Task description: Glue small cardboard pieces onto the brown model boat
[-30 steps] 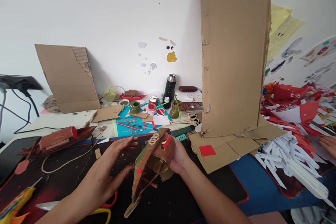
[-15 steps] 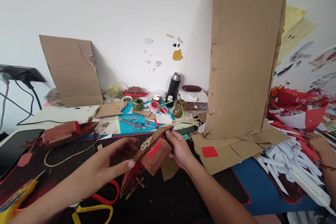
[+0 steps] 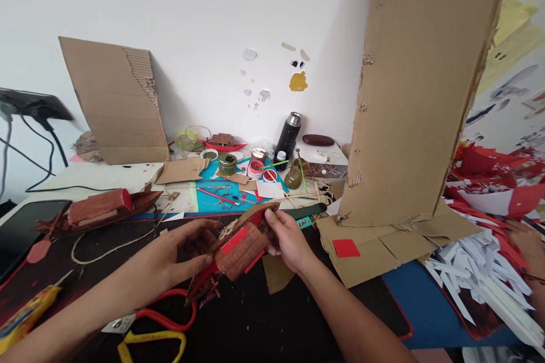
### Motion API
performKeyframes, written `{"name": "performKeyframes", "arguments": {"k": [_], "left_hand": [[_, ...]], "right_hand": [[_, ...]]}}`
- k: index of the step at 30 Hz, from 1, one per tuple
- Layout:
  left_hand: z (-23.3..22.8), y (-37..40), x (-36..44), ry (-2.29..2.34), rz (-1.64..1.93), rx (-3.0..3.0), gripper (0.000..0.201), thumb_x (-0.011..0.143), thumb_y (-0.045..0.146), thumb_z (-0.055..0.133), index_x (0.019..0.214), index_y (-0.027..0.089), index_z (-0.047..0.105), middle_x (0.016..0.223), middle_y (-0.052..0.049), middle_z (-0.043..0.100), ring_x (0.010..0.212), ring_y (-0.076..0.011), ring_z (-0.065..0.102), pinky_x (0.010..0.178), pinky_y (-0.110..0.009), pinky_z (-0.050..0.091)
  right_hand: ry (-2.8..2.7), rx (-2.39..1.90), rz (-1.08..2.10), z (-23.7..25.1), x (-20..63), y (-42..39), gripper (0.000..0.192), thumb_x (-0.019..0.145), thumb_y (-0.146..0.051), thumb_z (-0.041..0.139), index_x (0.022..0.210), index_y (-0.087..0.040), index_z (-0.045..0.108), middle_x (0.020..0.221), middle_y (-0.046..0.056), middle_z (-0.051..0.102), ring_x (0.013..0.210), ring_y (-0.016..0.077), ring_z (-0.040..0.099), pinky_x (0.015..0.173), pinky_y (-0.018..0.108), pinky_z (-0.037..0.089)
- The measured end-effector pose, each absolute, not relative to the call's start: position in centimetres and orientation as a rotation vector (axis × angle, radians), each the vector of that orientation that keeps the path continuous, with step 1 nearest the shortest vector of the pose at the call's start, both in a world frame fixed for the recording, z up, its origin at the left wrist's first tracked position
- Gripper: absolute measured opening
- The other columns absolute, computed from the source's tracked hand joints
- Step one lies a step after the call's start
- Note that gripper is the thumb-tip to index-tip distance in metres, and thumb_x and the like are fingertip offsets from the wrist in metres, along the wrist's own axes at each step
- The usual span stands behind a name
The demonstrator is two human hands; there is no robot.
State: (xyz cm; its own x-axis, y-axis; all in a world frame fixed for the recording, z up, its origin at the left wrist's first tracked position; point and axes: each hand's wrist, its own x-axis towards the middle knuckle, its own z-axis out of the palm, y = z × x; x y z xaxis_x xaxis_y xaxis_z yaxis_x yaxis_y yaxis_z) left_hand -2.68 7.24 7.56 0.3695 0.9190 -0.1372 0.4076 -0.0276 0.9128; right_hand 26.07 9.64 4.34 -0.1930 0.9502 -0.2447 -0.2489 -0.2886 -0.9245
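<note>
A small model boat (image 3: 240,250) with a brown cabin, red strips and a red inside hangs tilted over the dark mat, held between both hands. My right hand (image 3: 286,238) grips its upper right end, thumb on the near side. At the lower left end, my left hand (image 3: 187,255) has its thumb against the hull, and its other fingers pass behind the boat, partly hidden. Scissors (image 3: 170,317) with red and yellow handles lie just below my left hand. A second brown model boat (image 3: 102,209) rests on the left, with a string beside it.
Paint jars (image 3: 227,164) and sticks stand on a blue sheet at the back, near a black thermos (image 3: 289,135). A tall cardboard panel (image 3: 426,96) rises at right. Beyond it are white paper strips (image 3: 477,272) and another person's hand (image 3: 525,244). A yellow-handled tool (image 3: 34,315) lies at left.
The boat has turned a little in my hands, its cabin now facing me more and a red strip showing on its lower side. The whole view has shifted slightly.
</note>
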Motion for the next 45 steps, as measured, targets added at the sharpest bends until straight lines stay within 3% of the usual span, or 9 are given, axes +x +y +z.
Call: {"name": "performKeyframes", "arguments": {"k": [4, 11, 14, 20, 26, 35, 41, 45], "left_hand": [[7.6, 8.3, -3.5, 1.139, 0.583, 1.430, 0.075, 0.087, 0.075, 0.085, 0.147, 0.030, 0.077, 0.131, -0.010, 0.087, 0.122, -0.0372, 0.082, 0.107, -0.048, 0.068], [7.9, 10.1, -5.8, 1.478, 0.554, 1.316, 0.092, 0.065, 0.089, 0.090, 0.131, 0.025, 0.083, 0.150, -0.012, 0.082, 0.145, -0.0450, 0.073, 0.121, -0.053, 0.062], [7.7, 10.4, -6.3, 1.520, 0.547, 1.267, 0.102, 0.065, 0.092, 0.088, 0.139, 0.023, 0.079, 0.154, -0.013, 0.079, 0.140, -0.0424, 0.076, 0.114, -0.048, 0.066], [6.6, 10.8, -6.1, 1.487, 0.538, 1.256, 0.116, 0.065, 0.094, 0.088, 0.151, 0.020, 0.067, 0.138, -0.014, 0.085, 0.120, -0.0370, 0.084, 0.095, -0.042, 0.071], [5.8, 11.0, -5.7, 1.456, 0.498, 1.304, 0.098, 0.080, 0.090, 0.084, 0.148, 0.021, 0.066, 0.127, -0.009, 0.088, 0.116, -0.0355, 0.084, 0.094, -0.041, 0.069], [6.1, 11.9, -5.0, 1.563, 0.434, 1.463, 0.085, 0.075, 0.079, 0.087, 0.132, 0.017, 0.074, 0.102, -0.006, 0.086, 0.098, -0.0325, 0.079, 0.082, -0.036, 0.063], [5.6, 12.2, -5.1, 1.601, 0.436, 1.540, 0.073, 0.079, 0.070, 0.086, 0.127, 0.016, 0.076, 0.104, -0.004, 0.086, 0.089, -0.0258, 0.074, 0.073, -0.030, 0.058], [5.5, 12.2, -5.5, 1.627, 0.445, 1.553, 0.071, 0.076, 0.069, 0.087, 0.123, 0.016, 0.078, 0.101, -0.002, 0.086, 0.088, -0.0261, 0.075, 0.070, -0.029, 0.058]], "right_hand": [[-0.994, -1.084, 1.677, 4.3, 26.4, 9.6, 0.076, 0.077, -0.092, 0.091, 0.096, -0.021, 0.069, 0.057, -0.007, 0.063, 0.037, 0.0073, 0.043, 0.037, 0.020, 0.017], [-0.901, -1.086, 1.650, 4.5, 28.5, 8.0, 0.086, 0.083, -0.087, 0.091, 0.131, -0.016, 0.082, 0.064, -0.004, 0.068, 0.040, 0.0072, 0.045, 0.040, 0.020, 0.019], [-0.842, -1.084, 1.630, 4.3, 29.6, 6.7, 0.082, 0.083, -0.085, 0.094, 0.126, -0.016, 0.084, 0.063, -0.004, 0.066, 0.041, 0.0064, 0.042, 0.041, 0.020, 0.020], [-0.807, -1.044, 1.647, 4.1, 31.5, 3.4, 0.070, 0.087, -0.079, 0.095, 0.116, -0.015, 0.086, 0.062, -0.004, 0.062, 0.042, 0.0051, 0.037, 0.041, 0.021, 0.020], [-0.768, -1.047, 1.685, 2.7, 32.4, 1.0, 0.069, 0.088, -0.078, 0.095, 0.114, -0.015, 0.086, 0.060, -0.004, 0.062, 0.041, 0.0054, 0.035, 0.042, 0.022, 0.019], [-0.736, -0.987, 1.640, 1.6, 32.6, 0.3, 0.065, 0.088, -0.077, 0.096, 0.110, -0.016, 0.085, 0.060, -0.005, 0.060, 0.042, 0.0054, 0.036, 0.042, 0.022, 0.022], [-0.750, -0.999, 1.586, 1.4, 32.6, 0.0, 0.066, 0.090, -0.078, 0.093, 0.106, -0.015, 0.085, 0.060, -0.004, 0.060, 0.043, 0.0062, 0.037, 0.043, 0.022, 0.022], [-0.781, -1.016, 1.566, 1.1, 32.5, -0.2, 0.065, 0.091, -0.078, 0.091, 0.106, -0.016, 0.085, 0.059, -0.004, 0.060, 0.043, 0.0069, 0.039, 0.043, 0.023, 0.023]]}}
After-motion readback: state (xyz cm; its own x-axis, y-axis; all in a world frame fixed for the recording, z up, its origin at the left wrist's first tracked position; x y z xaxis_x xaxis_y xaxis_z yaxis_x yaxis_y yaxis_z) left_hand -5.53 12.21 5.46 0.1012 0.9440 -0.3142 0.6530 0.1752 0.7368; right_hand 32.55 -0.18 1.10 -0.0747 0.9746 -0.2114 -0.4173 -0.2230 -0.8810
